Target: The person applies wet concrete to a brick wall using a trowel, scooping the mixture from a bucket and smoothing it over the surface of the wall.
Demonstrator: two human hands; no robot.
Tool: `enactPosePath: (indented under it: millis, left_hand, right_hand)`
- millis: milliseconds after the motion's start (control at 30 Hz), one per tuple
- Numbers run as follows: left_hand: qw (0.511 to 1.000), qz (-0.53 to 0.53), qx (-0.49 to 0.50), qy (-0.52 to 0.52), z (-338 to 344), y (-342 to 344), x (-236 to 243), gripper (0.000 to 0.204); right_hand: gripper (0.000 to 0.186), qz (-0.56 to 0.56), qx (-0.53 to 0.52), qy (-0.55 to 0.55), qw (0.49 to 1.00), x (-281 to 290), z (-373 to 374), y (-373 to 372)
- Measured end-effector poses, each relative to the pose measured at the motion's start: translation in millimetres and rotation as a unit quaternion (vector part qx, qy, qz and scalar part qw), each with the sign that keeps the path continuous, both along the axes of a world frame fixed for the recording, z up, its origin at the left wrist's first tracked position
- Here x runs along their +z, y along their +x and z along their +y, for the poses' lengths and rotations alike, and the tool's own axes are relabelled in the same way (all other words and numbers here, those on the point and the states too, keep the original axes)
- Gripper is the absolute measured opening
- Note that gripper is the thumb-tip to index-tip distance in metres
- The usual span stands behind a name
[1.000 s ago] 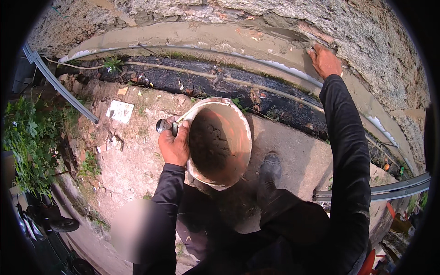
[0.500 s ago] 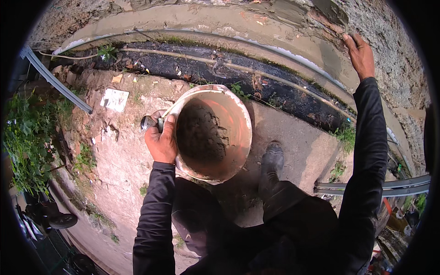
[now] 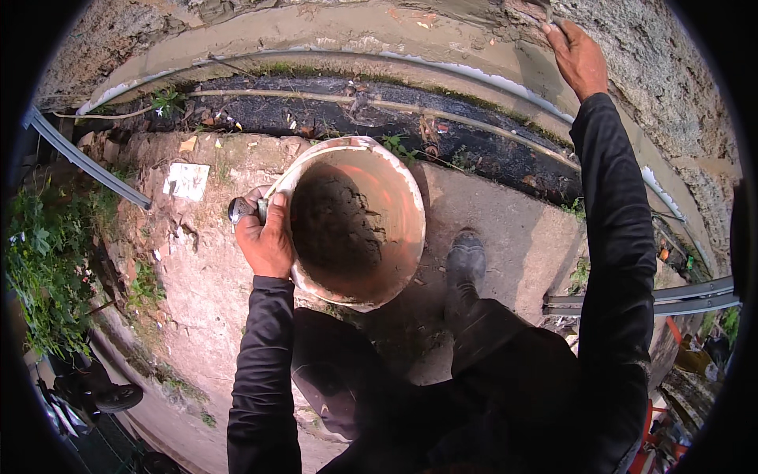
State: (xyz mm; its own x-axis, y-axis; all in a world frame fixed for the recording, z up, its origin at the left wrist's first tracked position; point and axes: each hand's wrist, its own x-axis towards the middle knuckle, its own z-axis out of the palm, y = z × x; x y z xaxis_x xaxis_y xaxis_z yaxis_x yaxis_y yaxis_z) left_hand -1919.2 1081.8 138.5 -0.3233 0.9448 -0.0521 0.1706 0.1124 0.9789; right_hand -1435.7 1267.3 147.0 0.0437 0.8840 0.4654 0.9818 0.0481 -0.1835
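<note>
My left hand (image 3: 264, 235) grips the handle of a pale bucket (image 3: 407, 217) at its left rim, along with a small metal-ended object (image 3: 238, 211) that I cannot make out. Dark wet mortar (image 3: 335, 217) lies inside the bucket. My right hand (image 3: 577, 61) is closed on a trowel (image 3: 550, 17), mostly out of sight, against the rough wall (image 3: 647, 79) at the top right, above a band of smooth grey mortar (image 3: 347, 31).
A pipe (image 3: 375, 103) runs along a dark channel below the wall. Curved metal rails (image 3: 87, 158) stand at left and lower right (image 3: 639, 296). Plants (image 3: 47, 261), wheels (image 3: 118, 395), a white tile piece (image 3: 187, 181) and my boot (image 3: 466, 265) are also in view.
My right hand has moved rightward and then up along the wall with the trowel. My left hand and the bucket have shifted left and upward in the view.
</note>
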Motion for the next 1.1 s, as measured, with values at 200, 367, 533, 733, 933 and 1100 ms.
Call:
enactPosePath:
  millis: [200, 367, 533, 733, 933, 1100]
  left_hand:
    - [1.000, 0.025, 0.012, 0.015, -2.1, -14.7, -5.6, 0.021]
    - [1.000, 0.025, 0.003, 0.016, 0.1, -12.0, -6.7, 0.021]
    - [1.000, 0.003, 0.008, 0.000, -1.3, -15.3, -6.1, 0.019]
    - [0.999, -0.022, -0.019, 0.016, 2.7, -6.8, -10.1, 0.018]
    - [1.000, -0.003, -0.003, 0.007, -0.6, -19.2, -7.6, 0.017]
    - [0.996, 0.090, -0.021, 0.001, -1.0, -28.1, -2.8, 0.016]
  right_hand:
    - [0.044, 0.006, -0.063, -0.155, 0.986, -13.7, -48.8, 6.8]
    - [0.046, -0.031, -0.097, -0.236, 0.966, -23.0, -52.9, 8.5]
    - [0.043, 0.050, -0.030, -0.358, 0.932, -14.0, -52.2, -20.4]
    - [0.037, -0.071, -0.011, -0.338, 0.938, -15.6, -35.5, -56.9]
    - [0.038, -0.048, -0.094, -0.316, 0.943, -52.2, -36.6, 27.5]
    - [0.040, 0.042, -0.096, -0.379, 0.919, -57.5, -54.5, 78.0]
